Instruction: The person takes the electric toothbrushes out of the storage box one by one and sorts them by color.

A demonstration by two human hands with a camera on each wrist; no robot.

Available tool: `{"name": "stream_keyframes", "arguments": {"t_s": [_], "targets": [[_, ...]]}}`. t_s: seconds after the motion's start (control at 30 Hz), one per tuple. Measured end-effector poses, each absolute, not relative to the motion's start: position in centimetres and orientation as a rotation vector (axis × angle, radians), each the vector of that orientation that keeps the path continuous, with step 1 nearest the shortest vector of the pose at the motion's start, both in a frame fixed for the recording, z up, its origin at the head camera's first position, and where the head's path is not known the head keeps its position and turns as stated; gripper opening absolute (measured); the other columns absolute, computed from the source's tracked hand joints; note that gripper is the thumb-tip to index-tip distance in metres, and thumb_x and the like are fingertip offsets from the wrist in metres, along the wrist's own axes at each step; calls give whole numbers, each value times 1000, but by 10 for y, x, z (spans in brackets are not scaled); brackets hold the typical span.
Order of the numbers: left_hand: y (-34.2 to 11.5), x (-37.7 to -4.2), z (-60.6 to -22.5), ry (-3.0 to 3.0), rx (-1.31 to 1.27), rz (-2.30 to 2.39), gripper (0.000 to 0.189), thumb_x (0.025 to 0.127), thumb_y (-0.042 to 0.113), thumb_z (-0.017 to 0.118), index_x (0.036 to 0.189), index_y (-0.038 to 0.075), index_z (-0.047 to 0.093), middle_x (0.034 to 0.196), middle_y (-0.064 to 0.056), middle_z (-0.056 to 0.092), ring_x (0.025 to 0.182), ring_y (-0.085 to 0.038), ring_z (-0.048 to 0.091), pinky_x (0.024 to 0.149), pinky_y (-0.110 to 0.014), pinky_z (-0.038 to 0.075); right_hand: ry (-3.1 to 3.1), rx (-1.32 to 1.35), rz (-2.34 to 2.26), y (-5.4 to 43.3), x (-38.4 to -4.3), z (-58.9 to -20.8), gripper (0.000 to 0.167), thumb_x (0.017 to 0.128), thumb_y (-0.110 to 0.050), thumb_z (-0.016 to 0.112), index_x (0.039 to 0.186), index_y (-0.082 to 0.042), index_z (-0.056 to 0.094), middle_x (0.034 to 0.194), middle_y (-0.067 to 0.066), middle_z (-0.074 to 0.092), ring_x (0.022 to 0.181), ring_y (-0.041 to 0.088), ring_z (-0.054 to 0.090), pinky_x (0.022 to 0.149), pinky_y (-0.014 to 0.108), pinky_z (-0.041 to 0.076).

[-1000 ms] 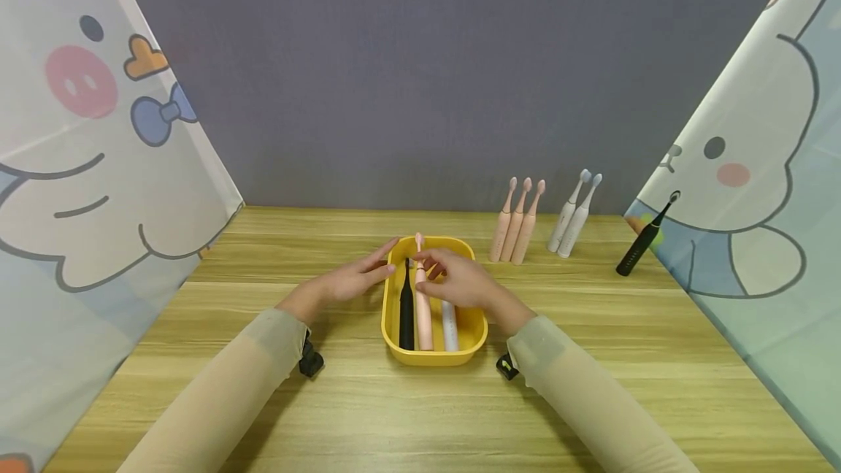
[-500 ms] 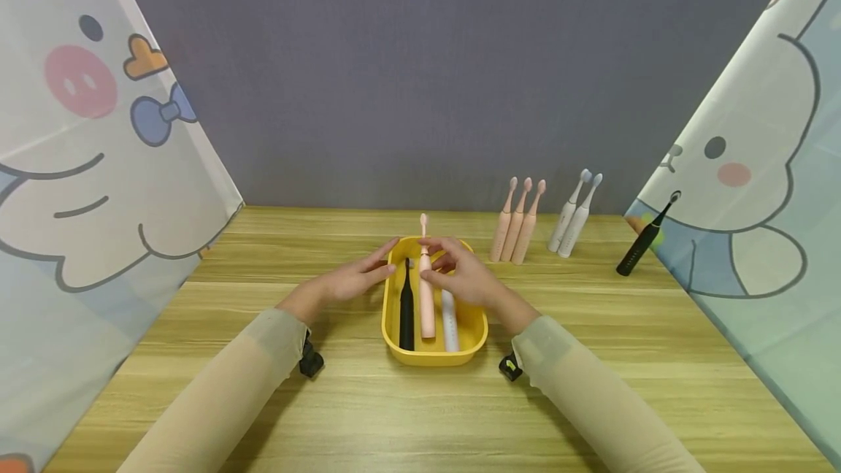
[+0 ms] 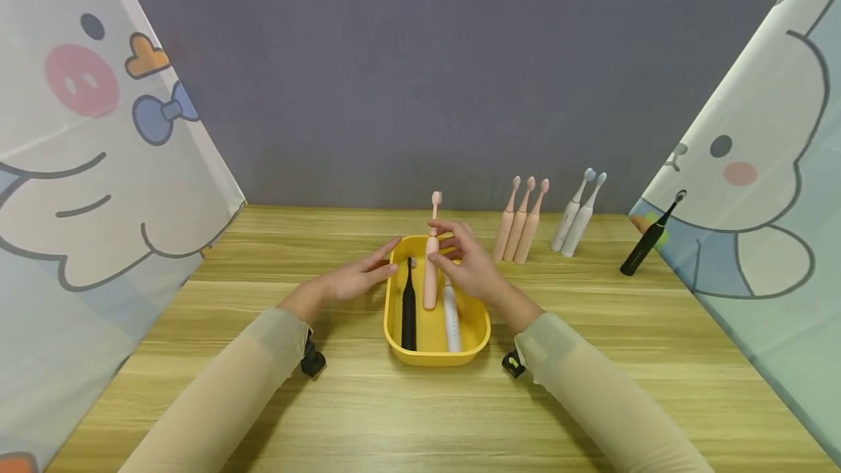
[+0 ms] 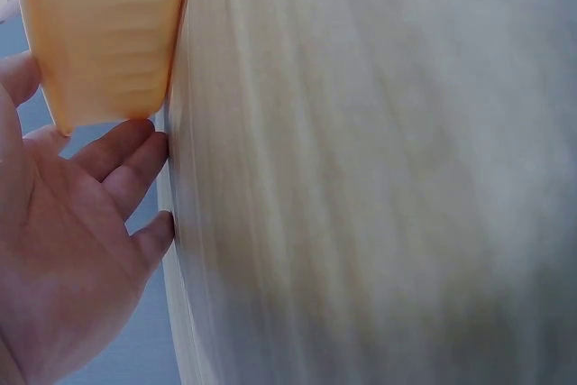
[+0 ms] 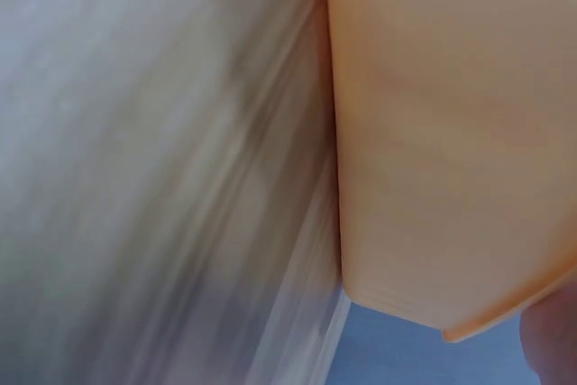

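Note:
My right hand point(image 3: 474, 266) pinches a pink electric toothbrush point(image 3: 431, 279) between thumb and fingers. The toothbrush is tilted, bristle head up and away, over the yellow bin point(image 3: 439, 360). Against the bin's far left corner rests my left hand point(image 3: 348, 279), fingers extended along the wall and thumb at the rim. In the left wrist view, the fingertips point(image 4: 135, 137) of that hand meet the bin's outer end. Inside the bin lie a black toothbrush point(image 3: 409, 312) at left and a white toothbrush point(image 3: 451, 323) at right, its upper end hidden by my right hand.
Three pink toothbrushes point(image 3: 517, 228) lie side by side behind and right of the bin. Two white toothbrushes point(image 3: 577, 221) are beside them, and another black toothbrush point(image 3: 647, 243) lies farther right. A grey panel point(image 3: 420, 79) rises behind the wooden table point(image 3: 420, 422), with printed cloths at both sides.
My right hand has lifted the pink toothbrush from among the others in the bin, moving it up, away and slightly right. My left hand has stayed at the bin's wall.

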State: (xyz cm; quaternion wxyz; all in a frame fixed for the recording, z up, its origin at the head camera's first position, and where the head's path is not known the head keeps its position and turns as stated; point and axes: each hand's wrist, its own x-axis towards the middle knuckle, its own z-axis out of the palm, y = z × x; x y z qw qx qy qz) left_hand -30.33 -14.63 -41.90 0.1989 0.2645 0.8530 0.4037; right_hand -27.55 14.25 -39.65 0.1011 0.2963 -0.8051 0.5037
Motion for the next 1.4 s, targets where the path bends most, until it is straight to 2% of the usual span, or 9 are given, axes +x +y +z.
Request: {"name": "stream_keyframes", "arguments": {"t_s": [0.23, 0.3, 0.7, 0.83, 0.93, 1.07, 1.27, 1.4], "targets": [[-145, -303, -419, 2382, 738, 1141, 74, 117, 57, 41, 178, 40, 3, 180, -18, 31, 165, -40, 35, 135, -66, 25, -2309, 913, 1492, 138, -276, -396, 51, 106, 2, 69, 154, -5, 55, 140, 23, 53, 123, 46, 71, 101, 57, 63], [-145, -304, -420, 2384, 747, 1139, 75, 117, 57, 41, 178, 39, 3, 180, -19, 31, 165, -40, 35, 135, -66, 26, -2292, 924, 1492, 138, -276, -397, 50, 106, 3, 69, 153, -4, 55, 140, 24, 53, 124, 47, 71, 102, 58, 63], [-145, -304, -420, 2391, 746, 1132, 76, 116, 59, 42, 178, 38, 3, 179, -20, 31, 165, -41, 35, 135, -65, 26, -2222, 985, 1530, 137, -274, -401, 44, 103, 8, 70, 142, 6, 50, 139, 25, 56, 121, 51, 70, 101, 42, 65], [-146, -305, -421, 2401, 752, 1120, 75, 117, 58, 41, 178, 38, 3, 179, -21, 31, 164, -42, 35, 135, -66, 25, -2226, 963, 1603, 138, -274, -402, 50, 101, 10, 71, 141, 5, 41, 137, 27, 58, 122, 51, 70, 100, 36, 65], [-146, -305, -421, 2399, 750, 1118, 74, 117, 58, 40, 178, 39, 3, 178, -22, 33, 164, -43, 35, 134, -66, 25, -2236, 951, 1643, 138, -274, -401, 58, 101, 10, 72, 148, 4, 38, 138, 28, 58, 121, 50, 70, 99, 35, 65], [-146, -304, -420, 2398, 741, 1120, 74, 117, 58, 40, 178, 40, 3, 179, -20, 32, 165, -42, 35, 134, -67, 25, -2271, 936, 1634, 139, -275, -401, 58, 101, 7, 73, 153, 1, 47, 138, 27, 59, 121, 45, 71, 101, 41, 65], [-145, -303, -419, 2401, 723, 1125, 74, 116, 59, 42, 177, 42, 3, 181, -17, 28, 165, -41, 33, 135, -67, 24, -2325, 929, 1602, 141, -277, -402, 47, 102, 3, 75, 146, 1, 59, 135, 22, 63, 120, 43, 72, 102, 55, 64], [-145, -303, -419, 2408, 718, 1116, 74, 116, 58, 42, 177, 42, 4, 179, -20, 31, 165, -42, 34, 134, -67, 24, -2365, 912, 1613, 142, -277, -402, 43, 102, -1, 76, 142, 5, 62, 130, 21, 67, 116, 38, 72, 99, 53, 65]]}}
